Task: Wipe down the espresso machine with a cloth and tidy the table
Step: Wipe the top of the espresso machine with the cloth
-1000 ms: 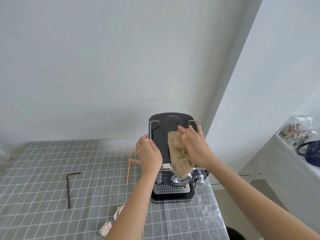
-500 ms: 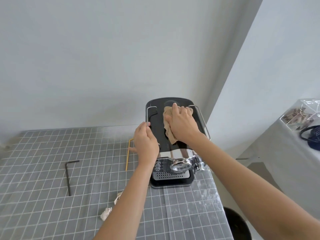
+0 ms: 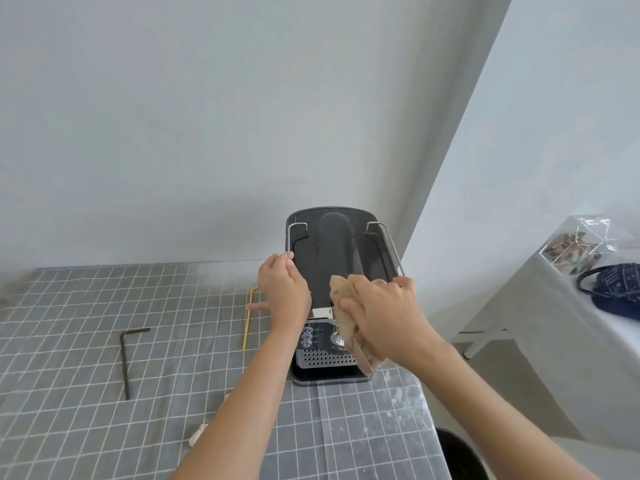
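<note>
wiping step in hand: right hand (image 3: 381,317) clenches cloth (image 3: 346,306) at espresso machine (image 3: 332,244) top's front edge, left hand (image 3: 284,292) pinches its rail; next, wipe front panel.

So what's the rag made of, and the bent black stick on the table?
The rag looks like soft tan fabric: it crumples and hangs limp from the right hand. The bent black stick looks like dull dark metal, probably steel: thin, rigid, sharply bent.
</note>
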